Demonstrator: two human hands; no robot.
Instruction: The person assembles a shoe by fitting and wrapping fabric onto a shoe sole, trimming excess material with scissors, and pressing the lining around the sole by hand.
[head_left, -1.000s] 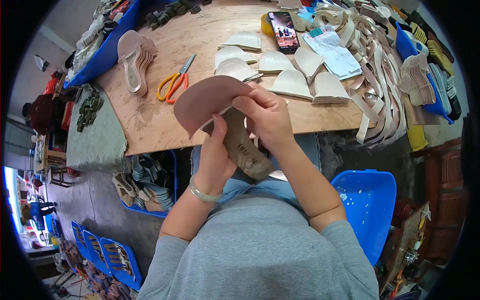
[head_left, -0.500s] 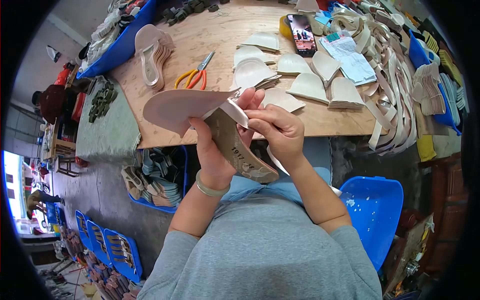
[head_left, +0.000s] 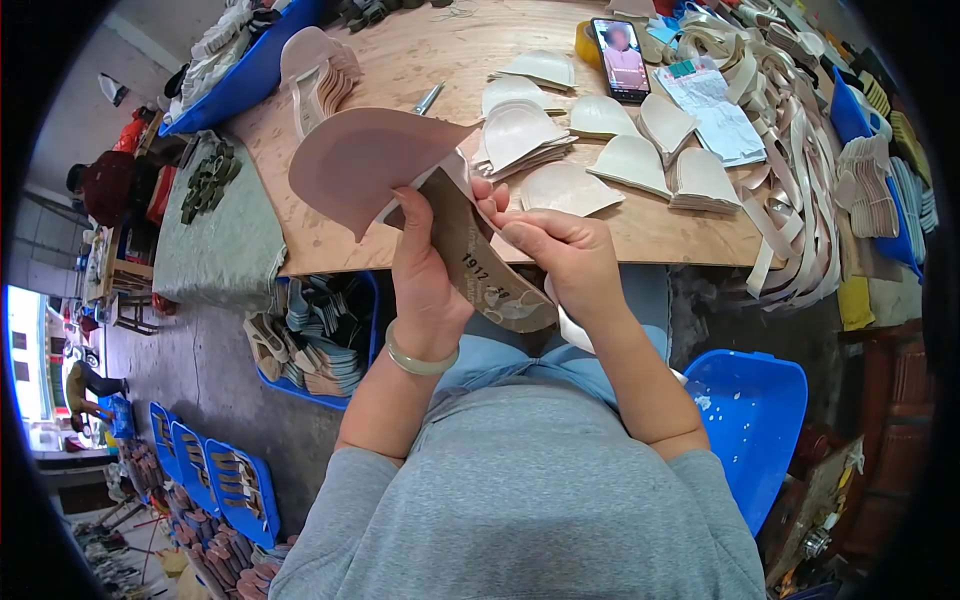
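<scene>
Pink shoe upper point(head_left: 365, 165) flares left of the grip — the left hand point(head_left: 428, 275) clasps the brown sole point(head_left: 470, 242) beside it; the right hand point(head_left: 572, 262) meets the sole's edge, its hold hard to tell — pale pieces point(head_left: 632, 165) lying beyond.

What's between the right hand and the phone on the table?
In the head view, pale curved pieces lie on the table between the right hand and the phone.
</scene>
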